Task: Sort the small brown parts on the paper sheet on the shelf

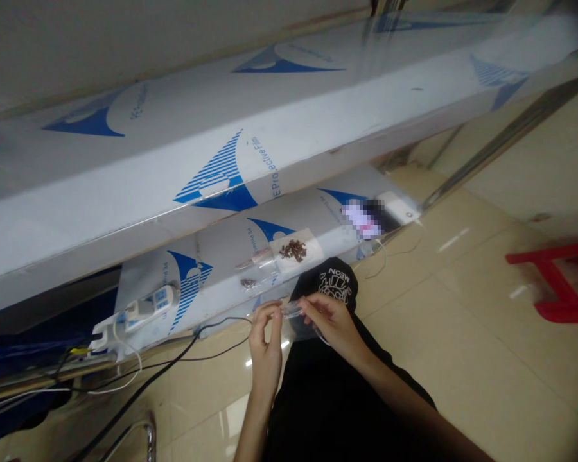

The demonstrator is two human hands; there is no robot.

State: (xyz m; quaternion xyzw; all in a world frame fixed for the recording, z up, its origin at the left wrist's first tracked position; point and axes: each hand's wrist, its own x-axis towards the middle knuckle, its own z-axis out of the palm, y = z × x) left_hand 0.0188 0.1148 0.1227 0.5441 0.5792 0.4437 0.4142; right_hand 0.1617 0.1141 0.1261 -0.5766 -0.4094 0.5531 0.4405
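Note:
A clear plastic bag is stretched between my two hands above my lap. The fingertips of my left hand pinch its left end. On the other side, the thumb and fingers of my right hand are closed on its right end. Whether anything lies inside the bag is too unclear to tell. Just beyond my hands, a pile of small brown pieces rests on a white sheet on the lower shelf. Left of it lie a clear bag and a smaller cluster of brown pieces.
A film-covered upper shelf overhangs the lower shelf. A power strip sits at the left, with black cables trailing from it. A lit phone lies right of the pile. A red stool stands on the floor.

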